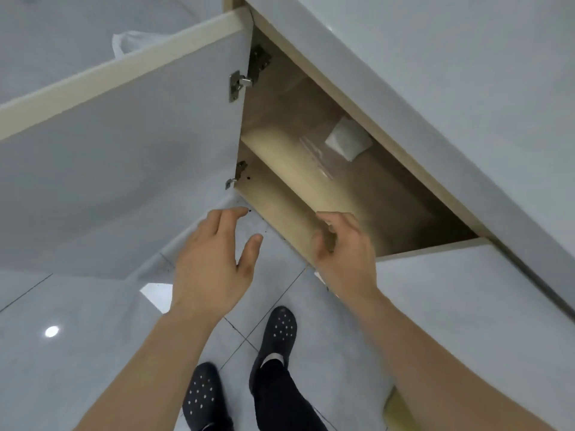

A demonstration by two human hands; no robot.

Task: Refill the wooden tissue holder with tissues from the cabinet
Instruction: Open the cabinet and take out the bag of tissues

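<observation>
I look down into an open low cabinet (311, 98) with a wooden shelf (280, 150). On that shelf lies a clear plastic pack with white tissues (347, 141) at its far end. My left hand (214, 262) hovers open in front of the cabinet's lower edge, fingers spread, holding nothing. My right hand (342, 247) hangs beside it at the front of the lower compartment, fingers loosely curled, with nothing in it. Both hands are well short of the tissues. The wooden tissue holder is not in view.
The grey cabinet door (124, 157) stands swung open on the left, with two metal hinges (239, 84). A grey countertop (435, 73) overhangs the cabinet. My feet in dark perforated shoes (278, 332) stand on the glossy tiled floor (77, 353).
</observation>
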